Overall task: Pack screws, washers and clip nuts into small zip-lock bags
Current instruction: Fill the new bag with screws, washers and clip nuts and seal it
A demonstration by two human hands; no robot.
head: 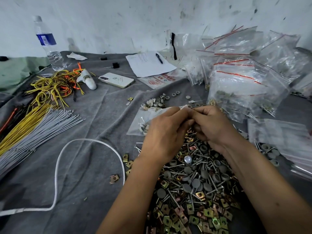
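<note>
Small zip-lock bag [148,119]: held up over the grey cloth [94,125], just beyond the loose hardware pile [194,179]. Contents: a few pale grey washers, settled in its lower corner beside the left hand; screws or clip nuts inside, if any, cannot be made out.

Left hand [166,132] and right hand [213,125] meet at the bag's top edge, fingertips touching. Both pinch the strip between thumb and fingers, probably to press the seal shut, though opening the mouth for more parts looks equally possible from here. Holding it above the pile would keep dropped parts within the stock.

Pile directly under the wrists: screws, grey round caps, brass-coloured clip nuts, mixed. More washers [158,100] lie loose beyond the bag.

Filled bags [244,76], red-striped, heaped right of the work, within reach of the right hand.
</note>
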